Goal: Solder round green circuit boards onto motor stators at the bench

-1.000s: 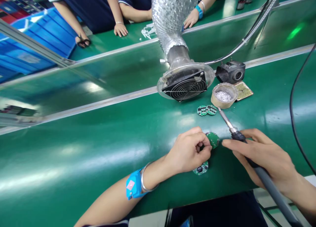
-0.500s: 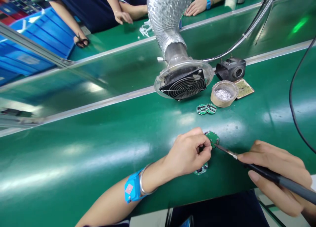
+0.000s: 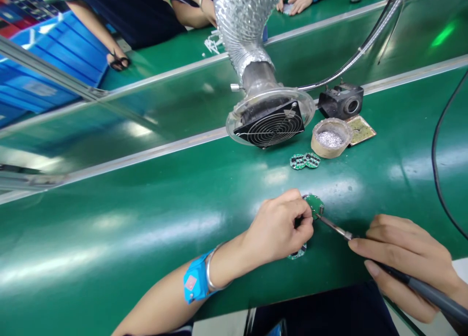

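Note:
My left hand (image 3: 280,224) is closed at the near edge of a round green circuit board (image 3: 314,204), its thumb and fingertips pinched there. Whether a small part sits inside that pinch is hidden. My right hand (image 3: 407,263) grips a soldering iron (image 3: 427,289) by its dark handle. The iron's thin tip meets the board close to my left fingertips. Another circuit board (image 3: 299,252) lies partly covered beneath my left hand. Two joined round boards (image 3: 304,161) rest farther back on the green bench. A blue wrist strap (image 3: 197,281) circles my left wrist.
A fume extractor (image 3: 272,124) hangs over the bench on a foil duct. Behind the boards stand a round tub of solder bits (image 3: 331,138), a tip-cleaning pad (image 3: 361,130) and a black iron holder (image 3: 341,102). A black cable (image 3: 435,150) runs down the right. Co-workers' hands (image 3: 300,2) show across the divider.
The iron's tip has shifted slightly left along the board, and my right hand has dropped a little. My left hand stays in place. Across the divider, co-workers' hands have moved.

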### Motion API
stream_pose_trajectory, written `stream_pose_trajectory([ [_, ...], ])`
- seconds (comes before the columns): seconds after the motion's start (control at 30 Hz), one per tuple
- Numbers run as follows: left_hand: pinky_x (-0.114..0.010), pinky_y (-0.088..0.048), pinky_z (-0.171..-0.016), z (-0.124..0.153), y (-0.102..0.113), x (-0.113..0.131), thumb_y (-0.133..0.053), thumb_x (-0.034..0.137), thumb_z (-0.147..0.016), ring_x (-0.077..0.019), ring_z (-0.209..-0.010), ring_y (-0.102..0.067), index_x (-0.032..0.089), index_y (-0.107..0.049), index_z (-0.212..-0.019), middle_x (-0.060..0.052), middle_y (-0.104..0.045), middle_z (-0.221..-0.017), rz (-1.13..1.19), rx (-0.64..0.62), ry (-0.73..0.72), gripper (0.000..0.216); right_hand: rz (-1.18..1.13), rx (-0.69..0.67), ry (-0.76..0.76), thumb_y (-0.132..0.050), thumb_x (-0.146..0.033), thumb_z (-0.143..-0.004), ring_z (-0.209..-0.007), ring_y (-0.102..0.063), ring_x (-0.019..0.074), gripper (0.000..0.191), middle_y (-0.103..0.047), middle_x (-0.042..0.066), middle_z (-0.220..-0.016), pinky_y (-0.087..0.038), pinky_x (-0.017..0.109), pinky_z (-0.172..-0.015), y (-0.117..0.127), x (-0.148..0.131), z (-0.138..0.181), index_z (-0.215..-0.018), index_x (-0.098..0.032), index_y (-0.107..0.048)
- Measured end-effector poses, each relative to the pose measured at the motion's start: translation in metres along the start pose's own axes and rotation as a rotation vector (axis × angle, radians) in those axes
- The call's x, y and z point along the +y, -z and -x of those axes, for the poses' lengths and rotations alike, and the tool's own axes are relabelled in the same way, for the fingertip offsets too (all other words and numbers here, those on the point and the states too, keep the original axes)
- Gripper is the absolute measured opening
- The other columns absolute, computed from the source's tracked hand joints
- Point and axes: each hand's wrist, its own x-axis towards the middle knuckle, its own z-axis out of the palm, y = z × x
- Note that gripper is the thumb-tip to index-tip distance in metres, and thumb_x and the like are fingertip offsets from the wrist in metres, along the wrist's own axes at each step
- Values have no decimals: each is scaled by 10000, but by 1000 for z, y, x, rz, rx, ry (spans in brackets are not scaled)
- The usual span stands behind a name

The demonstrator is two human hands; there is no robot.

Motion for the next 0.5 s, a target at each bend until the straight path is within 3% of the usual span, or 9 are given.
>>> stream_pose_trajectory([
  [0.17, -197, -353, -523, -1, -1, 0, -568, 88, -725, -76, -555, -475, 161, -622, -679, 14, -552, -685, -10, -8, -1, 102, -15, 36, -58, -528, -65, -796, -705, -653, 222, 376, -645, 57, -758, -553, 376, -593, 10, 1, 1, -1127, -210, -630],
  [0.27, -202, -353, -524, -3, -1, 0, -574, 94, -724, -81, -566, -481, 163, -620, -685, 10, -558, -702, -17, -18, -1, 92, 17, 126, -111, -532, -60, -843, -672, -660, 195, 452, -665, 22, -752, -545, 325, -558, 2, 8, -7, -1247, -259, -572],
  [0.33, -206, -369, -534, -3, 2, -1, -572, 104, -739, -90, -586, -499, 165, -627, -699, 6, -556, -706, -1, -27, 5, 92, 6, 137, -110, -547, -49, -864, -719, -683, 167, 420, -701, 16, -843, -570, 289, -635, -9, 17, -15, -1223, -264, -575],
  [0.43, -212, -420, -555, 1, 10, -5, -599, 173, -781, -87, -581, -516, 163, -646, -786, 3, -549, -743, 102, -41, 36, 49, -90, -32, -54, -588, -91, -874, -1024, -676, 200, 281, -691, 73, -1119, -563, 324, -891, -24, 30, -28, -1122, -224, -586],
  [0.5, -218, -445, -557, 6, 17, -10, -670, 234, -753, -90, -589, -521, 156, -636, -851, -2, -552, -786, 195, -68, 61, 130, -146, -112, -38, -573, -99, -887, -1121, -638, 210, 247, -674, 90, -1167, -543, 343, -946, -32, 36, -33, -1105, -216, -567],
])
